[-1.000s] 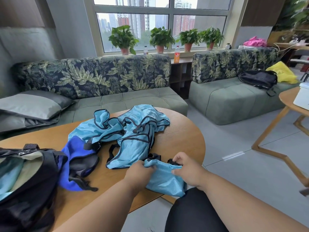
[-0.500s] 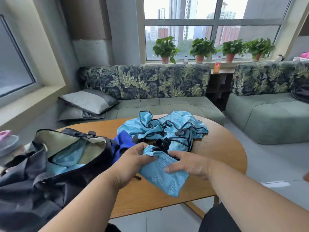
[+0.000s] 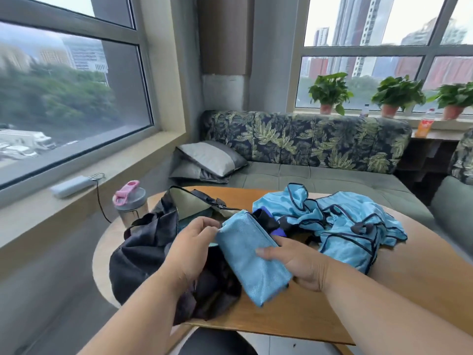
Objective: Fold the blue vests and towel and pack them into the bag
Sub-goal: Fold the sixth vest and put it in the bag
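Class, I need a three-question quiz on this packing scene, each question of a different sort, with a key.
1. True or false: the folded light blue cloth is held by both the left hand and the right hand.
2. The black bag lies on which side of the unfolded blue vests? A) their left B) their right
3. Fill in: the shaker bottle beside the bag has a ____ cap.

Key: 1 true; 2 A; 3 pink.
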The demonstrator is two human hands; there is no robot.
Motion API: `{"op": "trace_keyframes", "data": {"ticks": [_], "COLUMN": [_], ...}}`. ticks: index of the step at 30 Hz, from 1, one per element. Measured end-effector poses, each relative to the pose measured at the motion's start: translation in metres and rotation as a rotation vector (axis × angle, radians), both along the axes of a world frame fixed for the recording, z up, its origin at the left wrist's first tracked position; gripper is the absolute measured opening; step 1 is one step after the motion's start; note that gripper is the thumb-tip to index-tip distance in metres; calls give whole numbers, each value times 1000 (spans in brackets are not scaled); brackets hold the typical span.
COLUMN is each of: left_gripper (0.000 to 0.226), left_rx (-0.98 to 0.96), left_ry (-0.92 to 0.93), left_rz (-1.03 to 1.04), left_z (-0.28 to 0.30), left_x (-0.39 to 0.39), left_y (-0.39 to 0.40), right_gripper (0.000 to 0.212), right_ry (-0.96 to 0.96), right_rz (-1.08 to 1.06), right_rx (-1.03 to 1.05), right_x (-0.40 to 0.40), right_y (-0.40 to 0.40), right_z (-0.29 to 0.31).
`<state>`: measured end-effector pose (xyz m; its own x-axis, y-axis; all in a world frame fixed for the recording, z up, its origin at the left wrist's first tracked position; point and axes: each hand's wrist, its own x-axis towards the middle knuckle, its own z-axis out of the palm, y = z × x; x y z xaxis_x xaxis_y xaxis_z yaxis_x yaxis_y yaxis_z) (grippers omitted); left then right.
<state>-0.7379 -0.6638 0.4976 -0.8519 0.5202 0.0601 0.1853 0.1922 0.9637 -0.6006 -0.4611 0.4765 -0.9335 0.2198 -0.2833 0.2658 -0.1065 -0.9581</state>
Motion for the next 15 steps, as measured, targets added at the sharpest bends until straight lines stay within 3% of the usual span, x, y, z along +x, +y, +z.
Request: {"op": "trace_keyframes", "data": {"ticks": [4,6,11,15], "left_gripper": [33,38,27,29], "left_rx": [-689,-905,-993,-952], "left_ry": [449,559,756,774], "left_rz": [54,8,12,55], "left_z": [-14,-21,-20,-15], "left_x": [-26,-29,-24,-23], "left_y": [-22,-24,-22,-20], "right_gripper": [41,35,22,10], "right_ry": [-19,-28,-139,-230], "right_rz": [-206,-290,-369,-367], "right_rx": [-182,-260,-236,-185], "right_x": [-25,-43,-106,-160], "right_y": [-10,-15,-30,-54], "right_z": [10,19,39,40]}}
